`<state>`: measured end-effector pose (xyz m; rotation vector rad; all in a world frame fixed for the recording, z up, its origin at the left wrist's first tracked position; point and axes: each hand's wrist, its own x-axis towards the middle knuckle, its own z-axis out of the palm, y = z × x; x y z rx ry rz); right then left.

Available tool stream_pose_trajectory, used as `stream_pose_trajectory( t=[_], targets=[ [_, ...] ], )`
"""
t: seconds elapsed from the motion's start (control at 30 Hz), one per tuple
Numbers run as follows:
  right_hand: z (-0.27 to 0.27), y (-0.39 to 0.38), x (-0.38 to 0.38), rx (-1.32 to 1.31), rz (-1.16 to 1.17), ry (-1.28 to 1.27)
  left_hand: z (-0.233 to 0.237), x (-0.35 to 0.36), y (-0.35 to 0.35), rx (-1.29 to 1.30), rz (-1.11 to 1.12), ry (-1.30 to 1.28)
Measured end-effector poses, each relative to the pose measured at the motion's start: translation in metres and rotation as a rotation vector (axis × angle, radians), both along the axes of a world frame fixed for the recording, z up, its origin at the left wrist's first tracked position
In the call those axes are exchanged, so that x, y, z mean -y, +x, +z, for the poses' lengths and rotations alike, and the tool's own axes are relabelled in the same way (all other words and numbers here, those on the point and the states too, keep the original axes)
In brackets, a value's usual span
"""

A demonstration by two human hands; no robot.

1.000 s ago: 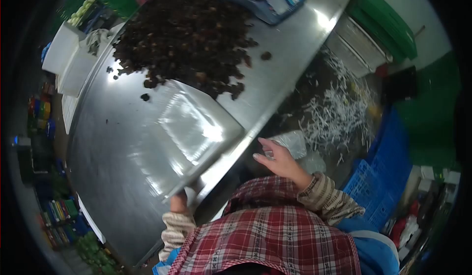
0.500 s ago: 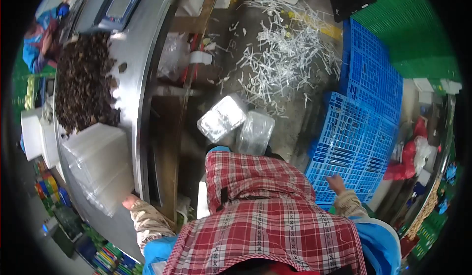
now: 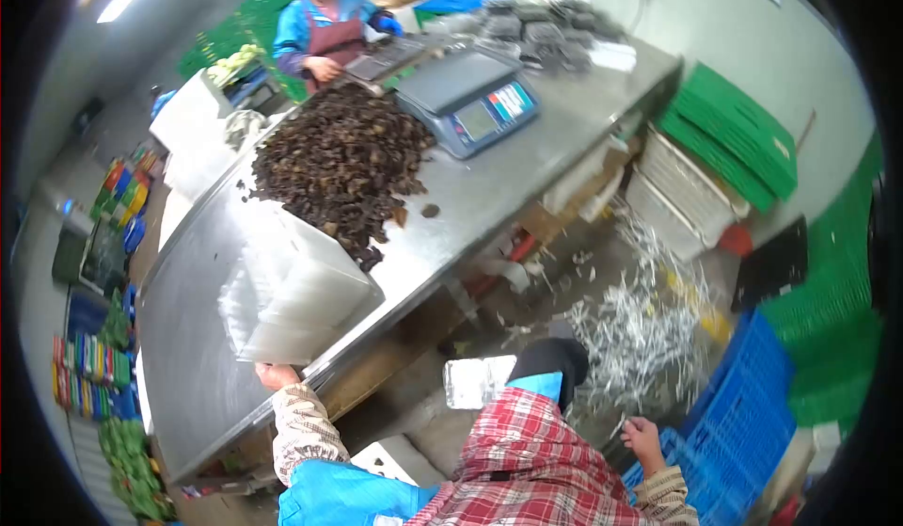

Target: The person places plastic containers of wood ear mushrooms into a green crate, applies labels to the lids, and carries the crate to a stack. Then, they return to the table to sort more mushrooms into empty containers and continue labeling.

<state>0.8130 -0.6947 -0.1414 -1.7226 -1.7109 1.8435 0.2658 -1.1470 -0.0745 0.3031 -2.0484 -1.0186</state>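
Observation:
My left hand (image 3: 276, 375) is at the near bottom edge of a stack of clear plastic trays (image 3: 296, 291), which stands on the steel table (image 3: 489, 197). The stack hides most of its fingers, so their grip does not show. Low on the right, my right hand (image 3: 644, 443) hangs in the air near a blue plastic crate (image 3: 734, 432). Its fingers are bent slightly and apart, with nothing visible in them. Beyond the trays lies a heap of dark brown pieces (image 3: 339, 150), some of them touching the stack's far side.
A digital scale (image 3: 466, 103) stands beyond the heap. Across the table a person (image 3: 329, 32) in blue sleeves and an apron works. Shredded white strips (image 3: 630, 338) litter the floor, and a clear plastic container (image 3: 475, 382) lies by my foot. Green crates (image 3: 734, 135) stand at right.
My view has swung up and left, bringing the far table and the person into sight. One foot has come forward beside the floor container. My left hand is still at the trays.

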Motion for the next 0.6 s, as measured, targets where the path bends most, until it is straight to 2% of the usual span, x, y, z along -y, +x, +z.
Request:
stream_pose_trajectory(
  t=[0.1, 0.17, 0.2, 0.23, 0.3, 0.33, 0.37, 0.43, 0.47, 0.5, 0.53, 0.57, 0.6],
  targets=[
    [0.003, -0.041, -0.047, -0.054, 0.067, 0.211, 0.015, -0.022, 0.008, 0.130, 0.130, -0.059],
    [0.024, -0.080, -0.059, 0.110, 0.367, 0.330, 0.005, -0.007, 0.003, 0.168, 0.093, -0.209],
    [0.001, -0.091, -0.069, 0.104, 0.479, 0.342, 0.013, -0.008, 0.006, 0.309, 0.119, -0.241],
    [-0.018, -0.104, -0.083, 0.107, 0.597, 0.355, 0.006, -0.004, 0.002, 0.268, 0.183, -0.301],
    [0.026, -0.166, -0.097, -0.066, 0.706, 0.377, -0.009, 0.006, 0.000, 0.231, 0.352, -0.433],
    [0.047, -0.198, -0.108, -0.051, 0.811, 0.450, -0.013, 0.007, 0.005, 0.236, 0.452, -0.514],
    [0.067, -0.235, -0.122, -0.038, 0.922, 0.519, -0.024, -0.002, 0.010, 0.280, 0.504, -0.493],
    [0.095, -0.298, -0.144, -0.085, 1.116, 0.751, -0.043, -0.023, 0.033, 0.205, 0.729, -0.534],
    [0.104, -0.319, -0.149, -0.177, 1.173, 0.875, -0.047, -0.043, 0.055, 0.266, 0.614, -0.479],
    [0.111, -0.353, -0.156, -0.300, 1.196, 1.030, -0.065, -0.056, 0.073, 0.175, 0.424, -0.375],
    [0.118, -0.380, -0.160, -0.370, 1.200, 1.107, -0.054, -0.101, 0.094, 0.075, 0.318, -0.223],
    [0.122, -0.400, -0.159, -0.430, 1.201, 1.168, -0.062, -0.127, 0.122, 0.221, 0.164, -0.080],
    [0.123, -0.420, -0.158, -0.456, 1.199, 1.222, -0.098, -0.139, 0.153, 0.465, 0.081, -0.084]
  ],
)
